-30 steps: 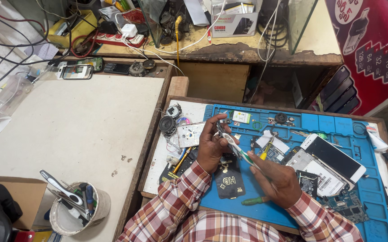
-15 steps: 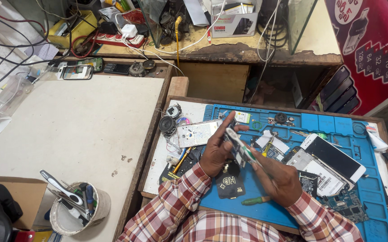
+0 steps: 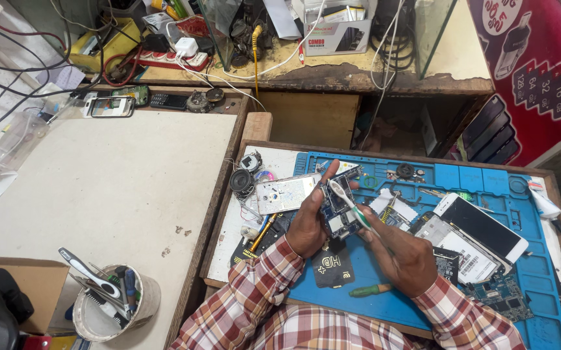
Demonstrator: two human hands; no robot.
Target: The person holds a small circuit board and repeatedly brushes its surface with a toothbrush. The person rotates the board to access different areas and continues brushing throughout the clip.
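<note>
While the left hand (image 3: 308, 223) grips a small circuit board (image 3: 337, 209) and holds it raised just above the blue work mat (image 3: 488, 272), the right hand (image 3: 402, 256) is closed around the handle of a white toothbrush (image 3: 347, 199) whose head rests on the board's upper face. Judging from this, the step in hand is brushing the board clean, and it goes best with light, short strokes, the left fingers pinching only the edges so the bristles can reach the whole face. A white phone (image 3: 485, 227) lies on the mat to the right of the board, a green-handled screwdriver (image 3: 371, 290) lies on the mat below it, and a pale phone back (image 3: 284, 193) sits just left of it, all best kept clear of the brush.
</note>
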